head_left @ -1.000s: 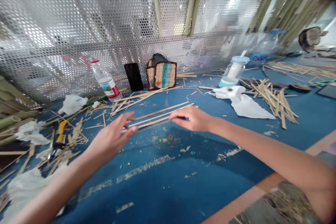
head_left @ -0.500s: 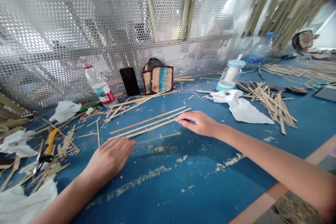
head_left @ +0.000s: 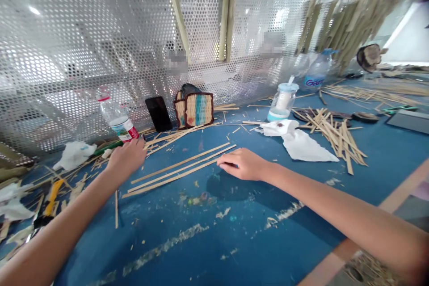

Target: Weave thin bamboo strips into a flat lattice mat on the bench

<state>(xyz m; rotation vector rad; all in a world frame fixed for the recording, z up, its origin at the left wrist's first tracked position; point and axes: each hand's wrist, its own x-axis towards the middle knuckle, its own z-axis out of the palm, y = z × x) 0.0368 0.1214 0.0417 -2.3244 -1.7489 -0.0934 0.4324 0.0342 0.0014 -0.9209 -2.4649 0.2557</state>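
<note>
Three bamboo strips (head_left: 181, 169) are lying side by side mid-desk (head_left: 254, 241), roughly parallel, slanting up toward the far edge. Laying-out is looking partly done: nothing is crossing the three, nothing is binding them. Plenty of loose stock is sitting apart: a heap of cut strips (head_left: 342, 140) toward the right end, thin ones scattering along the far edge.

Right hand (head_left: 243, 164) is curling, thumb and forefinger nearly meeting at the right end of the nearest strip; can't tell if it's pinching it or just resting there. Left hand (head_left: 127, 161) is hovering over or touching the loose pieces at the far left, right by the water bottle (head_left: 124, 127); fingertips are turning away from me, so can't tell if it's grasping anything.

Along the far edge, a smartphone (head_left: 158, 114) and a striped woven piece (head_left: 199, 109) are standing near the perforated screen (head_left: 134, 53).

Hard to make out: left hand is covering the bottle's base; left forearm is hiding some scraps toward the left end, where a yellow-handled tool (head_left: 52, 196) is showing only partly. Shapes behind the screen are blurring. Desk's left end is running out of view.
</note>
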